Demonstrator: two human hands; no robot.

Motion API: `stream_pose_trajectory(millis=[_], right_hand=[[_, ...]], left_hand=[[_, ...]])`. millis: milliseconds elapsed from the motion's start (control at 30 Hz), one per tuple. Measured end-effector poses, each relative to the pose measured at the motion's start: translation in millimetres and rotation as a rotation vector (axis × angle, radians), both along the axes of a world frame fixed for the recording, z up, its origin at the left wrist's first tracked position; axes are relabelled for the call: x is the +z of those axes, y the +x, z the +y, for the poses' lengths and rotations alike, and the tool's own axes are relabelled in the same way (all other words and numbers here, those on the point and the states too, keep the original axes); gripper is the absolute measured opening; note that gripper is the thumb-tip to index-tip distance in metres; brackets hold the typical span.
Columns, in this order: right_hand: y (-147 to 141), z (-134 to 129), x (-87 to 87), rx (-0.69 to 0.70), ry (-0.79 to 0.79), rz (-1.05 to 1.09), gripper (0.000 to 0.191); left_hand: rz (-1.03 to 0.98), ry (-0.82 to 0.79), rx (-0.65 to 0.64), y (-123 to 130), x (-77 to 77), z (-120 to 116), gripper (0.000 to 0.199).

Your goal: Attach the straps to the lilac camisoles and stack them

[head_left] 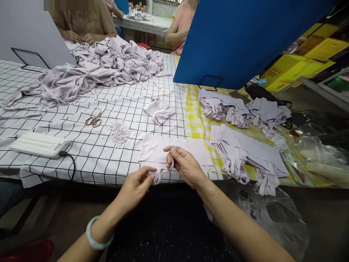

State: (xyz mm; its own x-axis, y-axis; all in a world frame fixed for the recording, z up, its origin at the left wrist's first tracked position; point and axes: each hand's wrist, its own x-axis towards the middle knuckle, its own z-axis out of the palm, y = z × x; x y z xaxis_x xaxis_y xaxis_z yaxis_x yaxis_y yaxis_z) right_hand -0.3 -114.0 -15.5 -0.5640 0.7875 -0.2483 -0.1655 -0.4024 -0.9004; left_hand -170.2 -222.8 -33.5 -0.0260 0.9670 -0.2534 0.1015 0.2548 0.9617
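At the table's front edge, my left hand (139,183) pinches a narrow pale lilac fabric strap (159,176). My right hand (187,163) is closed on the same strap a little to the right, with a loop of it hanging between the fingers. Beneath and behind both hands lies a flat piece of pale lilac fabric (155,147), which the strap seems to belong to. A folded piece of the same fabric (160,110) rests farther back. To the left are scissors (94,118) with bronze-coloured handles and a small heap of fabric clippings (119,133).
A large heap of lilac fabric (117,60) covers the far left. Stacked strapped pieces (251,147) lie on the yellow checked cloth at right. A white power bank (39,144) with a black cable sits left. A blue panel (231,40) stands behind. Other people sit across the table.
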Motion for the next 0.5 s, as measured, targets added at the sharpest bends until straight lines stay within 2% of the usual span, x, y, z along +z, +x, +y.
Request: stream_pose_trajectory(millis=[67,133,200,300,400,500], right_hand=[[2.7,-17.7,5.7,0.189,0.045,-0.038,0.033],[6.6,-34.2,8.3,0.334,0.115,-0.093,0.034],[10.7,-47.5,6.9,0.401,0.182,-0.166,0.037],[16.0,-62.0,-0.3,0.459,0.211,-0.289,0.038],[18.3,-71.9,-6.8,0.532,0.209,-0.409,0.038],[17.5,-77.3,-8.6,0.561,0.348,-0.568,0.03]], left_hand=[[0.058,0.111,0.066,-1.1,13.9,8.2,0.03],[0.02,0.14,-0.008,-1.1,24.5,14.8,0.027],[-0.076,0.103,-0.114,0.6,28.9,15.7,0.025],[-0.055,0.091,-0.168,5.3,25.9,3.9,0.019],[0.154,0.158,-0.228,6.7,18.2,-13.4,0.017],[0.325,0.181,-0.292,2.6,11.2,-22.1,0.016]])
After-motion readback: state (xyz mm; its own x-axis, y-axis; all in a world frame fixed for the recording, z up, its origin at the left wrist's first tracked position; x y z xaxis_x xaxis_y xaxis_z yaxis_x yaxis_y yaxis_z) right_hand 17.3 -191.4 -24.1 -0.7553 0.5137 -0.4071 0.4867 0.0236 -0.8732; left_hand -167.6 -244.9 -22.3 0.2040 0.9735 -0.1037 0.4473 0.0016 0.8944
